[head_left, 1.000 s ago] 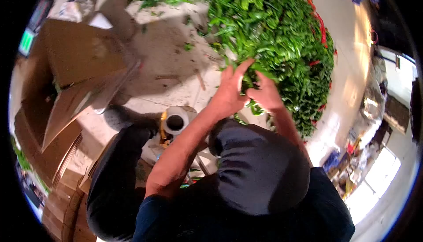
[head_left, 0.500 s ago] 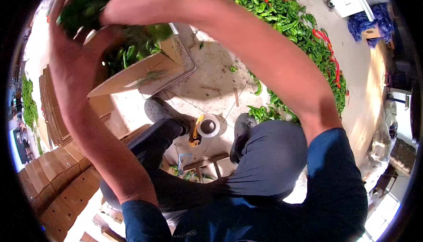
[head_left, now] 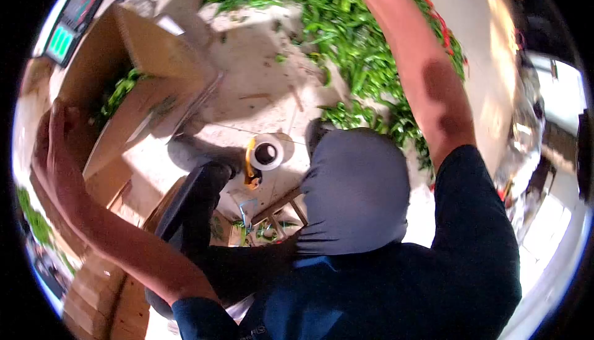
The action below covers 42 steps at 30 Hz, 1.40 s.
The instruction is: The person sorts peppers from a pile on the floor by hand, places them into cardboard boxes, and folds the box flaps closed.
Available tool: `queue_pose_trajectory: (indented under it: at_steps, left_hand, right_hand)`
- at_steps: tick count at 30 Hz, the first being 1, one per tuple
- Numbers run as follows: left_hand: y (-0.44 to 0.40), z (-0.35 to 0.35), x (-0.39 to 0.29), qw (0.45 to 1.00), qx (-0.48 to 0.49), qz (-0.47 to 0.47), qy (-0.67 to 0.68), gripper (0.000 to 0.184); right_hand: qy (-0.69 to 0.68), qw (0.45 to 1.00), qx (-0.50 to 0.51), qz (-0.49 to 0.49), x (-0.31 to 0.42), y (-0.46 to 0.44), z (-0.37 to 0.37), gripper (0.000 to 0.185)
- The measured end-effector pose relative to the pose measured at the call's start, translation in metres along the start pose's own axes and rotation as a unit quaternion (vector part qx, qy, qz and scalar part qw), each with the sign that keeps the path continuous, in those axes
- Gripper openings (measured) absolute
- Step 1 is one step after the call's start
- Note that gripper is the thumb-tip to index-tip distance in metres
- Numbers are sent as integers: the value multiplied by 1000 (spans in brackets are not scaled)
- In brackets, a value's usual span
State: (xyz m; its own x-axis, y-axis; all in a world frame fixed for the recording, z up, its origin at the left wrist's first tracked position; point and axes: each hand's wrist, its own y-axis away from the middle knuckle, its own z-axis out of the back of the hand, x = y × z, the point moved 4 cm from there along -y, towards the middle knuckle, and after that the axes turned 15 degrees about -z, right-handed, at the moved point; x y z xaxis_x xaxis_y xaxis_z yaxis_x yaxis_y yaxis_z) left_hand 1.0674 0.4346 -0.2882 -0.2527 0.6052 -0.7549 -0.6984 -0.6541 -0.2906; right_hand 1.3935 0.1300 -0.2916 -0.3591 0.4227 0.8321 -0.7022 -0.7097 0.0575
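My left hand (head_left: 57, 133) is at the near left rim of an open cardboard box (head_left: 161, 49), its fingers closed about the edge, slightly blurred. Green peppers (head_left: 120, 92) lie inside the box, partly hidden by its walls. My right forearm (head_left: 402, 43) reaches up over a large heap of green peppers (head_left: 343, 49), and the right hand is beyond the top edge of the view. Some red peppers (head_left: 436, 18) lie along the heap's right side.
A roll of tape (head_left: 267, 152) with a yellow-handled item (head_left: 250, 163) is on the floor between my feet. A scale with a lit display (head_left: 73, 21) stands behind the box. Flattened cardboard (head_left: 93, 290) is at lower left.
Both hands were together over the box with a clump of green peppers. Now the left hand is at the box's rim, and the right arm has swung right over the heap. The view has shifted.
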Motion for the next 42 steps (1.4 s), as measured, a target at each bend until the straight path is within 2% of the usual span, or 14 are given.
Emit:
queue_pose_trajectory:
  at_steps: [1,3,4,5,6,7,8,9,10,16,24,32,35,42]
  left_hand:
    - [6,-28,-3,988,4,66,137,30]
    - [36,-116,-64,961,237,-33,139,22]
    - [64,-166,-85,942,295,11,162,22]
    - [87,-213,-84,898,423,-19,118,27]
    - [116,-257,-76,856,500,-118,53,30]
    - [155,-292,-62,837,535,-109,15,33]
    - [192,-319,-45,794,588,-152,-16,38]
    - [229,-343,-26,747,641,-173,-15,43]
    - [263,-365,-5,705,690,-160,-25,44]
    - [328,-434,-17,833,531,-154,-32,66]
    - [340,-501,-26,809,559,-146,-110,99]
    - [345,-529,-23,845,525,-89,51,82]
    - [351,-546,-16,832,546,-99,19,91]
    - [330,-533,-36,814,539,-176,-125,58]
  right_hand:
    - [62,994,-29,-87,-50,20,16,26]
    - [114,943,26,-313,-181,82,9,45]
    - [151,958,-23,-243,-233,130,-1,50]
    - [132,882,67,-448,-232,171,-16,68]
    - [262,909,72,-317,-285,221,-35,84]
    - [275,843,148,-439,-299,254,-52,93]
    - [226,947,35,-226,-376,318,-77,103]
    - [302,840,134,-429,-339,322,-77,114]
    - [309,832,103,-450,-346,338,-82,115]
    - [335,818,43,-466,-362,355,-88,116]
    - [331,831,78,-440,-357,327,-113,121]
    - [273,866,-22,-418,-376,336,-148,103]
    - [221,874,-33,-431,-370,338,-142,95]
    - [103,914,-97,-380,-372,338,-137,91]
